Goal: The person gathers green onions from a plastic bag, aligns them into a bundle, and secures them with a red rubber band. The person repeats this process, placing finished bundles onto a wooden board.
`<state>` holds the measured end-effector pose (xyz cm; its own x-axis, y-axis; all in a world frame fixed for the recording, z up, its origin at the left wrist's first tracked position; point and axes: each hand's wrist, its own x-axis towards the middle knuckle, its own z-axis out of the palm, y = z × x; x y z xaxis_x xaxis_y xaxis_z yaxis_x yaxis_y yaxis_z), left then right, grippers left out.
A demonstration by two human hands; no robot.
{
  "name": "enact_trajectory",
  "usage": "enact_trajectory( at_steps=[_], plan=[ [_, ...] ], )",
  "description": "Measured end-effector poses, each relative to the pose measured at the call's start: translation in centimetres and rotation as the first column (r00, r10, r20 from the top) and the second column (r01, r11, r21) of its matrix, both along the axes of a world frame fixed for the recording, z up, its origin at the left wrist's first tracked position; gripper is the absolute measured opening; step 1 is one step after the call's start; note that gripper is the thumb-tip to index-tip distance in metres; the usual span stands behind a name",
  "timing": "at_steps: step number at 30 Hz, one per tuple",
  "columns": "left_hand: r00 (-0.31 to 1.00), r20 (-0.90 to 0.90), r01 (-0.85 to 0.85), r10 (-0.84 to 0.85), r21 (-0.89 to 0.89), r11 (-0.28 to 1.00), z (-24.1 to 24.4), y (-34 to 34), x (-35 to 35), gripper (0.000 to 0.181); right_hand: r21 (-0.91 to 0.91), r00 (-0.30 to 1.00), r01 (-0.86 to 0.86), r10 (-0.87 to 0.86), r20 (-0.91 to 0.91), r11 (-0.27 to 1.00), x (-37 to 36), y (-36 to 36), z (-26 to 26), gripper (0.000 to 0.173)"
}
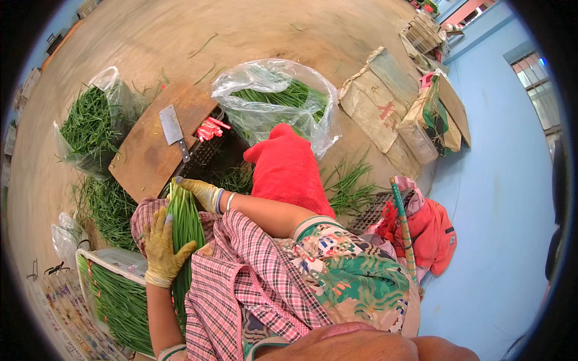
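Observation:
A bundle of long green garlic chives (186,221) lies across my lap, over a pink checked cloth (257,270). My right hand (198,192), in a yellowed glove, grips the bundle's pale end beside the wooden board (158,135). Lower down, my gloved left hand (165,248) clasps the bundle's side, fingers stretched along it and thumb over the stems. On the board rests a cleaver (171,126) with a black handle. Several red-and-white strips (211,129) lie at the board's right edge, above a dark plastic crate (203,155).
A clear plastic bag (275,101) of chives stands ahead, behind red cloth (289,176) over my leg. Left are a bag of loose greens (88,124), a heap of greens (108,212) and a white-rimmed container (113,257) of tied chives. Right are sacks (379,99) and a blue wall (487,189).

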<state>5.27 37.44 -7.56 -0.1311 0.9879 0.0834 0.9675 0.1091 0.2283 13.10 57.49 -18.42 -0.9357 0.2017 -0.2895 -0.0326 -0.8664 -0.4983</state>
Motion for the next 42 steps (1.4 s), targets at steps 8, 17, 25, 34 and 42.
enact_trajectory(
  at_steps=[8,17,25,34,42],
  plan=[
    [0.943,0.310,0.097,-0.117,0.080,0.992,3.9,0.6,3.9,0.045,-0.047,0.997,-0.012,0.008,-0.079,0.999,0.6,-0.7,3.5,0.044],
    [0.068,0.992,-0.453,0.108,-0.066,0.889,2.5,-2.9,-7.5,0.050,-0.106,0.863,-0.086,0.021,-0.505,0.991,2.6,0.0,9.7,0.080],
    [-0.695,0.703,-0.055,0.152,-0.262,0.964,-1.9,-1.8,2.5,0.074,0.060,0.896,-0.121,0.135,-0.424,0.991,2.8,0.7,8.7,0.086],
    [-0.728,0.661,-0.161,0.181,-0.421,0.893,-0.6,-3.7,1.8,0.055,0.303,0.946,-0.232,0.287,-0.149,0.924,4.4,0.7,5.4,0.077],
    [-0.426,0.854,-0.139,0.300,-0.389,0.911,-0.7,-3.2,4.5,0.061,0.409,0.948,-0.214,0.290,-0.133,0.887,4.7,5.7,4.7,0.065]
  ],
)
